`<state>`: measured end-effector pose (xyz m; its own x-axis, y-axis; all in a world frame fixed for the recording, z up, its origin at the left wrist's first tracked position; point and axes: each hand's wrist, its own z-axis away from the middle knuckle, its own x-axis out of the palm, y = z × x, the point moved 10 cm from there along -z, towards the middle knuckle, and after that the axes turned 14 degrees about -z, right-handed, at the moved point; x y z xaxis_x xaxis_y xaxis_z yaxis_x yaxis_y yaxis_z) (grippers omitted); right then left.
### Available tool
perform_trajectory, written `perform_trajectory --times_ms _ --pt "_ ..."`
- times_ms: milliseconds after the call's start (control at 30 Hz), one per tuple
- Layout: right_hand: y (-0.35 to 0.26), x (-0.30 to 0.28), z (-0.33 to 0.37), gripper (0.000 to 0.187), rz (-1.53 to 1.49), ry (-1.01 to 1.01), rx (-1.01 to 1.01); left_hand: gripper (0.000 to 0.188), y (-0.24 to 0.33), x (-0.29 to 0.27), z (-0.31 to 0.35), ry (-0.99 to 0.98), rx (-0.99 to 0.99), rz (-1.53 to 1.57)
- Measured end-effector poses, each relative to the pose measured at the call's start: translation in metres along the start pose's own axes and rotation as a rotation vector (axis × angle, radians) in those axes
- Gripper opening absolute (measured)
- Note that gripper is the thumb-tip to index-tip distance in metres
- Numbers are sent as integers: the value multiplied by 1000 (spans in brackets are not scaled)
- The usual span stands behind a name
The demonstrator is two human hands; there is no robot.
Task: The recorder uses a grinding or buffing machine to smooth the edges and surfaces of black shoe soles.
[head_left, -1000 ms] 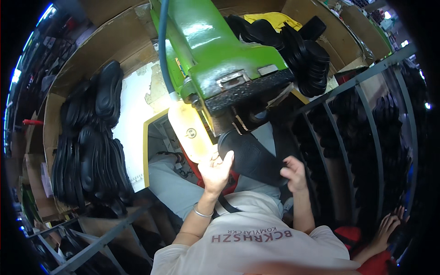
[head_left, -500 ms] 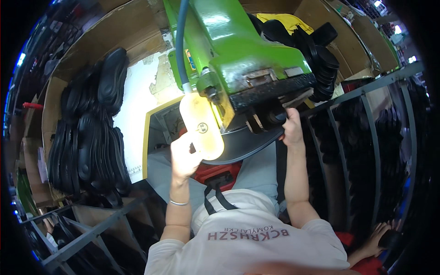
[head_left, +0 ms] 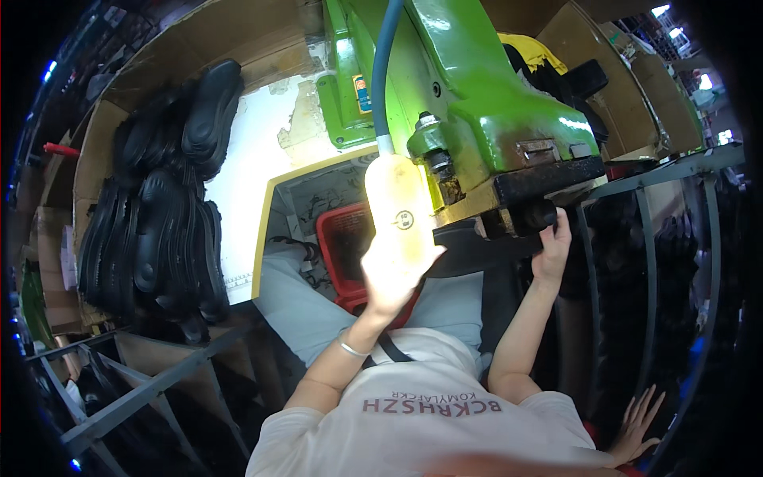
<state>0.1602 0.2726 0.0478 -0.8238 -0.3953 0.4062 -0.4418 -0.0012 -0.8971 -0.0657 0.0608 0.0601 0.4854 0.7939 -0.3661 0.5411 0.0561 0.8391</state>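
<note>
A dark, flat black shoe sole [head_left: 485, 253] lies below the head of a green machine [head_left: 509, 119]. At its left end is my left hand [head_left: 389, 278], thumb against the sole and the other fingers lost in glare. My right hand [head_left: 550, 253] is closed at the sole's right end, fingertips beside a black round machine part [head_left: 536, 215]. A glowing pale-yellow oblong lamp [head_left: 396, 191] hangs from a blue hose [head_left: 385, 75] just above my left hand. The middle of the sole is partly covered by the machine head.
Stacked black soles [head_left: 155, 230] lie in a cardboard box [head_left: 179, 52] at left. A red bin [head_left: 338, 270] sits below the yellow-edged table cutout. Metal racks [head_left: 648, 238] stand at right. Another person's spread hand [head_left: 638, 429] shows at lower right. Yellow cloth [head_left: 531, 49] lies at the back right.
My view has shifted, so the machine appears further right. My left hand has moved to the right, across the lamp's lower end. The sole's near edge now looks straighter.
</note>
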Motion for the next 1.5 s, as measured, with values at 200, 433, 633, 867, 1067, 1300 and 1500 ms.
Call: perform_trajectory --times_ms 200,433,633,867,1067,1300,1500 --pt "-18 -4 -12 19 23 118 5 57 0 21 -4 -59 17 -191" --pt "33 54 -4 19 1 -5 260 23 -28 -39 -18 -41 -89 301" --pt "43 114 31 23 -101 -153 144 18 -80 -85 -15 -57 -383 443" --pt "45 147 39 30 33 -315 142 32 -113 -79 42 -337 -394 338" --pt "65 151 37 45 -195 -289 198 26 -91 12 123 -668 -481 -15" --pt "50 104 38 44 8 -206 -1 39 -17 42 56 -407 -172 240" --pt "39 113 41 43 15 -144 -32 34 -34 50 60 -240 -357 443"
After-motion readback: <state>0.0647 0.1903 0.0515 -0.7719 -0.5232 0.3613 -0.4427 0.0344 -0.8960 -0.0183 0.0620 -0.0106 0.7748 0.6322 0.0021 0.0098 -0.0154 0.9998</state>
